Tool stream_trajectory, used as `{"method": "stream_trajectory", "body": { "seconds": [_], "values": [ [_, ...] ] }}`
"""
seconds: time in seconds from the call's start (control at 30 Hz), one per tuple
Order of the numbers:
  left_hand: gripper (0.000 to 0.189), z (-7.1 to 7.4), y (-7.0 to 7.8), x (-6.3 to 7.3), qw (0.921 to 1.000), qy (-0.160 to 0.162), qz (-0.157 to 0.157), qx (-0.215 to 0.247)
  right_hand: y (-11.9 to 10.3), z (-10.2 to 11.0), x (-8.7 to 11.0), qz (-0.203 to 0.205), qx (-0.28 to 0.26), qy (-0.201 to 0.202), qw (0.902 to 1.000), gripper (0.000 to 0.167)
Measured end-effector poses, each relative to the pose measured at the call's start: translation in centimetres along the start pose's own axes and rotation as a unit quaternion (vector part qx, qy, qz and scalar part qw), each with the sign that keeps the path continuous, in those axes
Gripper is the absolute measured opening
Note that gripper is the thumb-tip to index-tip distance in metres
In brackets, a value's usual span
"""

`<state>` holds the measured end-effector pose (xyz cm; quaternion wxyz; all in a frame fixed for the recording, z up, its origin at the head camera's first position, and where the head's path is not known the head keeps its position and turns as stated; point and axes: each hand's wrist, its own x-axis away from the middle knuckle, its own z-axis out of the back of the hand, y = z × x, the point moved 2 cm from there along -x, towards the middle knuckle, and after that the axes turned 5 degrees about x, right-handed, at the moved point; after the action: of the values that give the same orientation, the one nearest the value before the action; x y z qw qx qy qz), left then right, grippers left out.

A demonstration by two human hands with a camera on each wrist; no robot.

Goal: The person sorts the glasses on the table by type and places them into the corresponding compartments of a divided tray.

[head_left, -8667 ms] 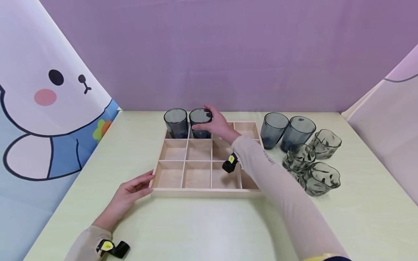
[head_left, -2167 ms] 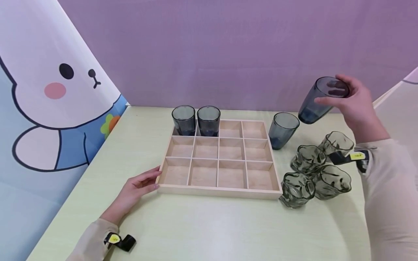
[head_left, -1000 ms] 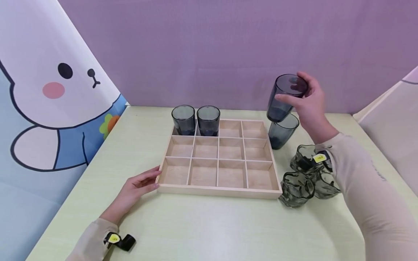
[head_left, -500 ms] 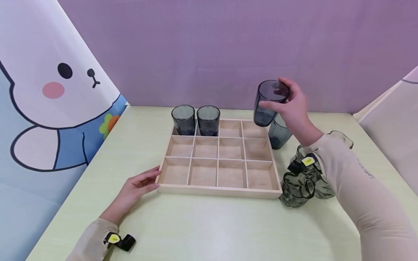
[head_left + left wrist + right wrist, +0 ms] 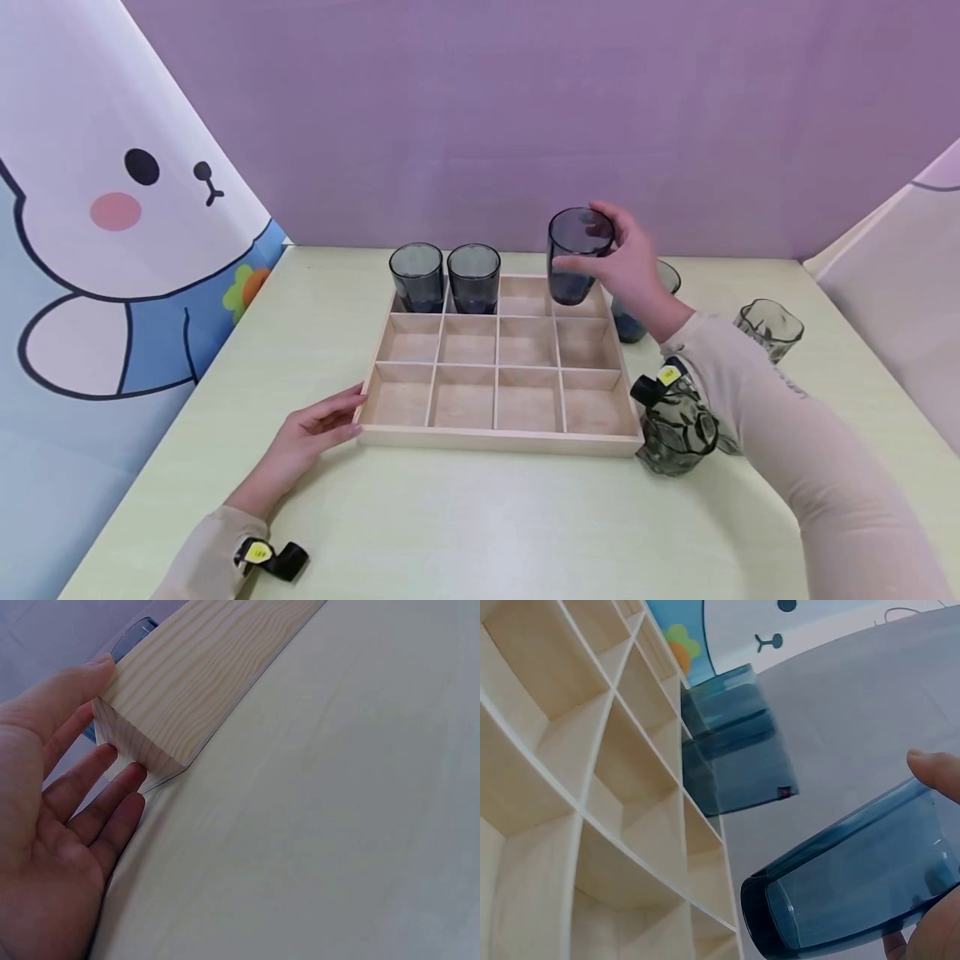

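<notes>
My right hand [image 5: 637, 271] grips a tall smoky-blue drinking glass [image 5: 572, 283] by its upper part, thumb and fingers on opposite sides. The glass is held over the back row of the divided wooden tray [image 5: 495, 439], near its two right compartments; its base appears above the dividers in the right wrist view. Two matching tall glasses [image 5: 417, 283] [image 5: 474, 283] stand in the back-left compartments. At the tray's front-left corner, my left hand [image 5: 300, 446] rests relaxed fingers on the side wall, with the thumb [image 5: 97, 669] at the corner's upper edge.
Another tall glass [image 5: 628, 327] stands right of the tray, partly behind my right hand. A short wavy glass [image 5: 678, 437] sits by the tray's front-right corner, and another [image 5: 771, 323] farther back. My forearm covers more of them. A purple backdrop [image 5: 480, 125] rises behind the table.
Earlier my right hand released the second glass in the tray. It then lifted another from the right and has carried it left and down over the back row. The left hand stays put.
</notes>
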<state>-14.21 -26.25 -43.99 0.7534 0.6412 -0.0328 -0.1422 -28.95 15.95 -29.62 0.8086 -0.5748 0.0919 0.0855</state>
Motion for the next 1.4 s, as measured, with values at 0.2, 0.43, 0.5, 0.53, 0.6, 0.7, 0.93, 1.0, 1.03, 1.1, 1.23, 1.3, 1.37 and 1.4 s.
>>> {"method": "stream_trajectory", "body": {
  "seconds": [0.2, 0.43, 0.5, 0.53, 0.6, 0.7, 0.93, 1.0, 1.03, 1.1, 1.23, 1.3, 1.37, 1.4],
  "values": [
    [0.041, 0.0, 0.0, 0.0, 1.0000, -0.001, -0.006, 0.002, 0.8, -1.3, -0.3, -0.020, -0.024, -0.011, 0.9995, 0.091],
    [0.041, 0.0, 0.1, 0.0, 1.0000, 0.001, -0.004, -0.001, 1.1, -3.1, -0.7, -0.027, -0.073, -0.009, 0.9969, 0.089],
    [0.041, 0.0, 0.1, 0.0, 1.0000, 0.003, -0.003, -0.002, 1.2, -3.5, -0.8, -0.029, -0.070, -0.009, 0.9971, 0.089],
    [0.041, 0.0, 0.1, 0.0, 1.0000, 0.003, -0.002, -0.002, 1.3, -3.7, -0.8, -0.031, -0.064, -0.010, 0.9974, 0.089],
    [0.041, 0.0, 0.1, 0.1, 1.0000, 0.005, -0.004, -0.002, 1.5, -4.1, -0.9, -0.035, -0.054, -0.010, 0.9979, 0.089],
    [0.041, 0.0, 0.1, 0.0, 1.0000, 0.003, -0.006, -0.001, 1.9, -4.5, -1.0, -0.034, -0.047, -0.011, 0.9983, 0.090],
    [0.041, 0.0, 0.1, 0.1, 1.0000, 0.004, -0.004, -0.002, 2.8, -5.4, -1.1, -0.032, -0.025, -0.026, 0.9988, 0.092],
    [0.041, -0.1, 0.1, 0.1, 1.0000, 0.004, -0.001, -0.003, 3.1, -5.6, -1.0, -0.040, -0.011, -0.034, 0.9986, 0.093],
    [0.041, -0.1, 0.2, 0.1, 1.0000, 0.004, 0.001, -0.003, 3.3, -5.7, -1.0, -0.043, -0.005, -0.037, 0.9983, 0.093],
    [0.041, -0.1, 0.2, 0.1, 1.0000, 0.005, 0.004, -0.004, 3.6, -5.8, -0.9, -0.049, 0.005, -0.044, 0.9978, 0.094],
    [0.042, -0.1, 0.3, 0.2, 0.9999, 0.006, 0.007, -0.006, 4.0, -6.0, -1.0, -0.053, 0.013, -0.054, 0.9970, 0.093],
    [0.042, -0.1, 0.2, 0.2, 0.9999, 0.006, 0.006, -0.006, 4.1, -6.0, -1.1, -0.058, 0.027, -0.063, 0.9960, 0.095],
    [0.041, -0.1, 0.2, 0.1, 1.0000, 0.006, 0.004, -0.006, 4.3, -6.0, -1.2, -0.063, 0.044, -0.071, 0.9946, 0.097],
    [0.041, -0.1, 0.2, 0.1, 1.0000, 0.006, 0.004, -0.006, 4.3, -6.0, -1.2, -0.065, 0.051, -0.076, 0.9937, 0.098]
  ]
}}
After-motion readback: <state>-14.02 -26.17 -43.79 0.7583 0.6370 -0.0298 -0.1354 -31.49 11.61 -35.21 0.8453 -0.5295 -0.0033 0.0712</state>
